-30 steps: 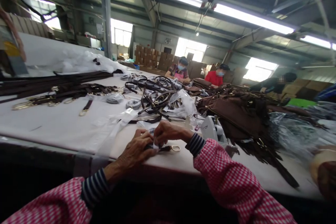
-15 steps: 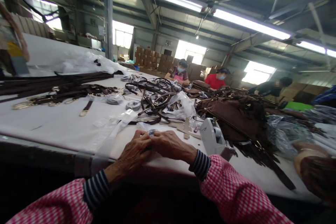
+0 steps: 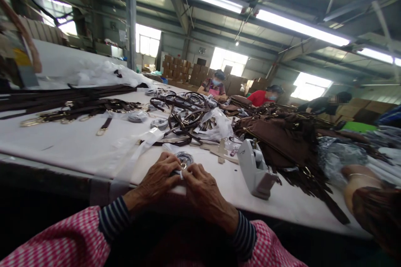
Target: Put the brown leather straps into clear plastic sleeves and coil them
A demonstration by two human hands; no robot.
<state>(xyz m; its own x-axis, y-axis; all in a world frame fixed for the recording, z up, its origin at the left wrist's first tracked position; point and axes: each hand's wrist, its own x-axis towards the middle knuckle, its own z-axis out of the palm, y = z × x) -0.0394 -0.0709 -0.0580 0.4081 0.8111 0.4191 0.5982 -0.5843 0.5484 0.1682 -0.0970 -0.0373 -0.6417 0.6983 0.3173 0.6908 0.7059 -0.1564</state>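
At the table's front edge, a coiled strap in clear plastic wrap (image 3: 184, 157) with a gold-coloured metal clasp lies between my two hands. My left hand (image 3: 159, 177) grips its near left side, fingers bent and thumb pressed in. From the right, my right hand (image 3: 205, 190) pinches the coil's near edge with curled fingers. A small pale piece shows between the fingertips; I cannot make out what it is. To the right stands a white tape dispenser (image 3: 255, 171). Flat beige strips (image 3: 221, 150) lie just beyond the hands.
A tangle of dark brown straps (image 3: 184, 121) covers the table's middle. Brown bags (image 3: 278, 142) are piled on the right. Other wrapped coils (image 3: 159, 124) and straps with gold clasps (image 3: 84, 110) lie left. Several people work around the table; one person's arm (image 3: 360, 179) is close at right.
My right hand has drawn back and lower, uncovering the wrapped coil and its clasp. My left hand stays nearly in place. The person in red leans further right.
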